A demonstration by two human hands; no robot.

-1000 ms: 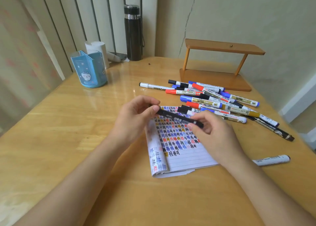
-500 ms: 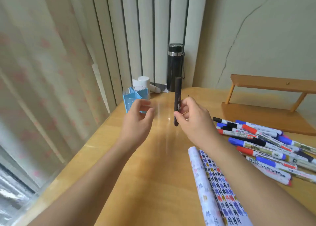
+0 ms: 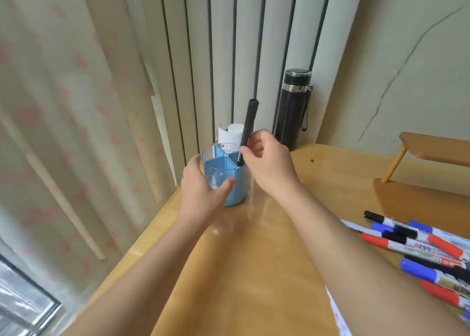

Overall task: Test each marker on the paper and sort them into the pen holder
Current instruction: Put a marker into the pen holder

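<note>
Early days: left hand (image 3: pixel 203 193) grips the blue pen holder (image 3: pixel 237 185) far-left on the bench (image 3: pixel 254 259), right hand (image 3: pixel 269 165) pinches a black marker (image 3: pixel 248 129) tip-down into its right compartment, and the pile of markers (image 3: pixel 419 244) on the right looks untested.

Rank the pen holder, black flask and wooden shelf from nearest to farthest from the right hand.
1. Pen holder, just left of the right hand, which pinches the black marker.
2. Black flask, behind the hand, by the wall.
3. Wooden shelf, far right.
</note>
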